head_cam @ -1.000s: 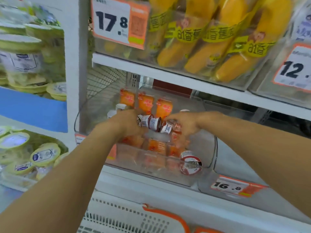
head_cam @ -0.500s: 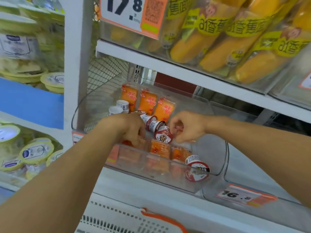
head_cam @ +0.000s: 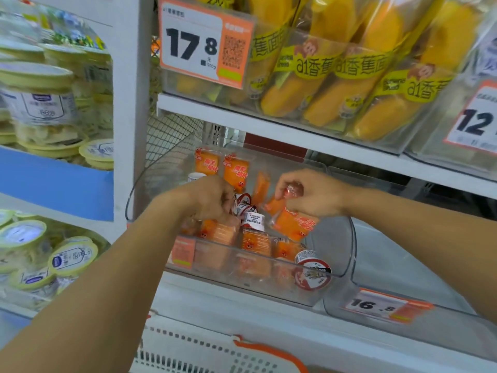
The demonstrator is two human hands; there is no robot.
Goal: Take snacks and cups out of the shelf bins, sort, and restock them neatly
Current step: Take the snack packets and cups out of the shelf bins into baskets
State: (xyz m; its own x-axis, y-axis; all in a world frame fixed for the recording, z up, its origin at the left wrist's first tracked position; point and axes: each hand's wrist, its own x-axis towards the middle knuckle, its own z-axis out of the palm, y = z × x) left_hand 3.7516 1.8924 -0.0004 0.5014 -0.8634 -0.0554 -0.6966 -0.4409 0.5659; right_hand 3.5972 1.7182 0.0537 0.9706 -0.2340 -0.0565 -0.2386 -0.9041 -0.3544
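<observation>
Fingers of the right hand [head_cam: 314,195] pinch a small cup [head_cam: 291,190] and an orange snack packet [head_cam: 277,204] above the clear bin [head_cam: 347,249]. Left hand [head_cam: 212,197] curls over a cluster of red-and-white cups [head_cam: 246,204] mid-bin — what it holds, cannot tell. More orange packets [head_cam: 255,239] lie along the front; 2 packets [head_cam: 222,166] stand at the back. Another cup [head_cam: 313,270] lies on its side — front right corner.
</observation>
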